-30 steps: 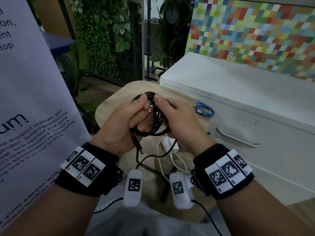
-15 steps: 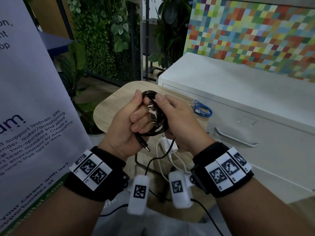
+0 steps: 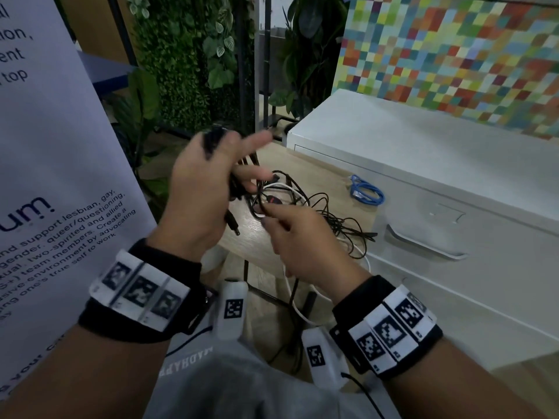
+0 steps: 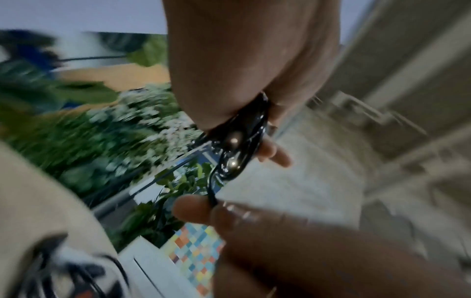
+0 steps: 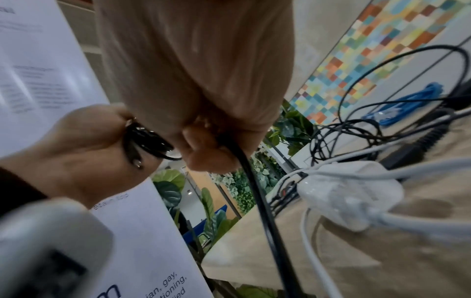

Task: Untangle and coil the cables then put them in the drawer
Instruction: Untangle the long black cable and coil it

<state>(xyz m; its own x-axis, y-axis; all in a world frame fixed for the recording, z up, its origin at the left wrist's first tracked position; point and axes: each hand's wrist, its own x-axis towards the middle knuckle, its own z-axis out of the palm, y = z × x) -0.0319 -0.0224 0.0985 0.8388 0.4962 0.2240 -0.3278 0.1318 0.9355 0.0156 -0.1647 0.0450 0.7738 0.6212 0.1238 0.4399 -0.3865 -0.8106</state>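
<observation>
My left hand (image 3: pixel 242 178) grips a coiled black cable (image 3: pixel 215 137) above the table's left side; its barrel plug (image 3: pixel 232 225) hangs below the palm. The left wrist view shows the coil (image 4: pixel 239 145) tucked in the palm. My right hand (image 3: pixel 270 216) is lower and to the right, and pinches the loose black strand (image 5: pixel 254 191) that runs from the coil. A tangle of black and white cables (image 3: pixel 320 207) lies on the round wooden table (image 3: pixel 302 164), with a white adapter (image 5: pixel 349 191) among them. The white drawer unit (image 3: pixel 453 267) at the right is closed.
A coiled blue cable (image 3: pixel 366 193) lies at the table's far right edge beside the drawer unit, whose handle (image 3: pixel 423 246) faces me. A white banner (image 3: pixel 54 176) stands close on the left. Plants (image 3: pixel 187 71) and a black frame stand behind the table.
My hands held the coil together before; now they are apart. The left hand has lifted the coil up and left. The right hand has dropped toward the table, pinching the trailing strand.
</observation>
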